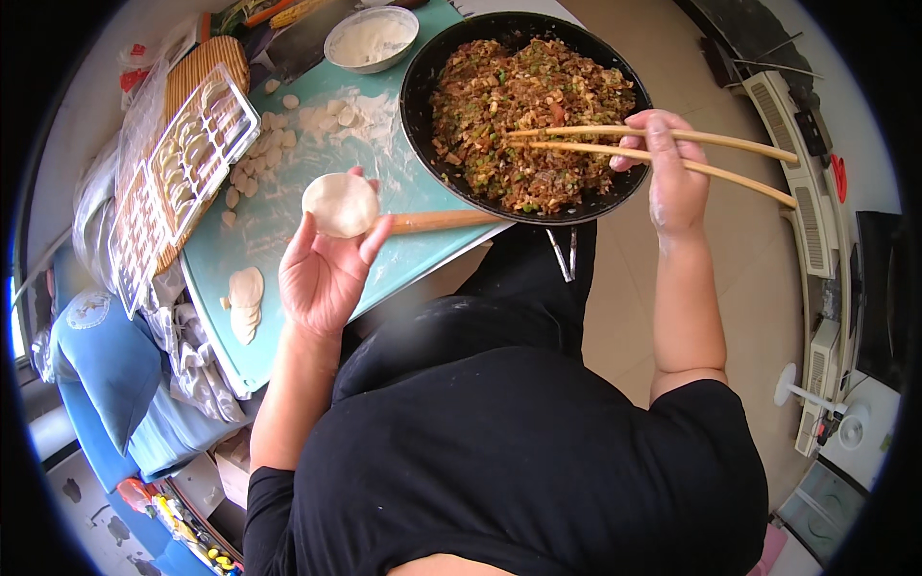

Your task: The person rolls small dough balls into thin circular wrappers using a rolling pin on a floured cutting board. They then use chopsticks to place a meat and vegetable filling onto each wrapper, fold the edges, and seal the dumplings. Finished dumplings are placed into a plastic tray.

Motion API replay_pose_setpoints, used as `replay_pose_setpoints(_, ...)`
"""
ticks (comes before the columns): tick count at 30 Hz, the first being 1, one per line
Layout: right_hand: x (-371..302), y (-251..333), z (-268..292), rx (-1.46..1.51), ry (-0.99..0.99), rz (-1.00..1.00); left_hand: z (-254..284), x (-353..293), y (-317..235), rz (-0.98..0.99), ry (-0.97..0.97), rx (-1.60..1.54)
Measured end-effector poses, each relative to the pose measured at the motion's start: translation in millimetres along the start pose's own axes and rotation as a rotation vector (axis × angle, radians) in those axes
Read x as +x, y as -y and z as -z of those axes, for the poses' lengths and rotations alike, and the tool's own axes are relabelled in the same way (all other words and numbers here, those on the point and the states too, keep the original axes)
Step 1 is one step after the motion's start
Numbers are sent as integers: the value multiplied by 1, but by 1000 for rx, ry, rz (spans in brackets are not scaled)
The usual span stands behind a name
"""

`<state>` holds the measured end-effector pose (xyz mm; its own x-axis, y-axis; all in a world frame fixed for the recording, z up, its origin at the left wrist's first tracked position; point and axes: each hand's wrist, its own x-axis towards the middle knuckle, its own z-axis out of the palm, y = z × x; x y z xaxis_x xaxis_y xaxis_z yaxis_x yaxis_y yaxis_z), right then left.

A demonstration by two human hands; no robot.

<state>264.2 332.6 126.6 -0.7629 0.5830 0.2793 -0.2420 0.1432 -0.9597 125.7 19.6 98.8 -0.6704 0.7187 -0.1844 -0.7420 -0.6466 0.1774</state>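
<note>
My left hand (327,278) holds a round white dumpling wrapper (341,204) on its fingers, above the table's near part. With my right hand (668,168) I grip a pair of long wooden chopsticks (735,142). Their tips touch the brown and green chopped filling (538,91), heaped in a black pan (415,134) at the table's right end. Behind my left hand lies a wooden rolling pin (442,221), partly hidden. A stack of flat wrappers (246,300) rests on the turquoise mat (288,331) left of my left hand.
Small dough pieces (252,168) and scattered flour (355,120) cover the mat's far left. A bowl of flour (373,40) stands at the back. White trays (197,158), one with folded dumplings, lean over the left edge. A blue cushion (106,341) sits beside the table.
</note>
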Motion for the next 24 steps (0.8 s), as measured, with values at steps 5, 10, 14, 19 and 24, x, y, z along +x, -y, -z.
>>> replay_pose_setpoints(5,0,-9,-12,-33,73,88,-15,-6,16,64,129,-44)
replay_pose_setpoints(10,3,-27,-28,-85,90,100,-7,-7,13,212,194,-290)
replay_pose_setpoints(14,3,-37,-34,-110,107,47,-4,-9,13,244,103,134)
replay_pose_setpoints(19,-1,-39,-39,-170,139,70,13,-11,18,125,-132,633)
replay_pose_setpoints(24,-6,-37,-45,-102,121,-7,10,-8,23,84,-235,837)
